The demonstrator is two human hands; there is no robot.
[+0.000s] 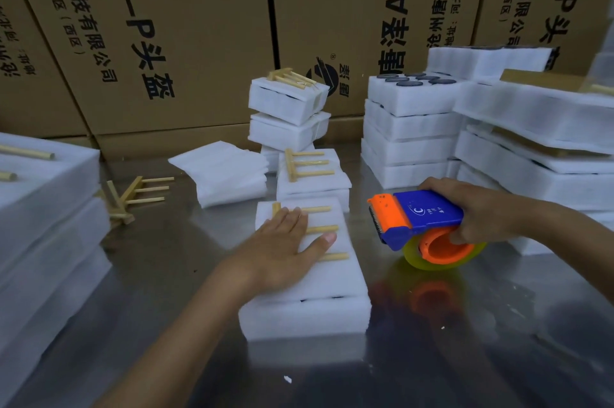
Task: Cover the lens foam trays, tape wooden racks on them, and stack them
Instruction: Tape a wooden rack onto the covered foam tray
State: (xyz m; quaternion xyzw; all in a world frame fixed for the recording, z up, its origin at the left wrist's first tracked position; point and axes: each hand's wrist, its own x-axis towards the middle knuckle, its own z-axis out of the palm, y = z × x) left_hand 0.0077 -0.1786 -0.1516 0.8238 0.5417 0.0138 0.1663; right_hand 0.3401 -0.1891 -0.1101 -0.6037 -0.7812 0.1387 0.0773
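Foam tray (309, 301), covered, near centre on the steel table (465, 357), with a wooden rack (324, 229) laid flat across its far half, three pegs pointing right. Left hand (282, 249) pressed palm-down on that rack, fingers straight and spread, gripping nothing. Right hand (478, 213) just right of the tray, fingers curled round a blue and orange tape dispenser (422, 221), toothed edge aimed left toward the tray, yellowish tape roll (442, 253) hanging below, slightly above the table. Beyond the near tray, a second covered tray (314, 183) carrying its own rack (307, 163). Farther still, a leaning stack of finished trays (289, 115) topped by a rack. Loose white foam sheets (229, 171) to the left of centre. Spare racks (133, 195) in a heap farther left, beside a tall foam pile (43, 225) at the left edge. More tray stacks (412, 128) on the far right, the top one uncovered with dark round lenses (420, 79) showing. Printed cardboard cartons (186, 25) along the far wall.
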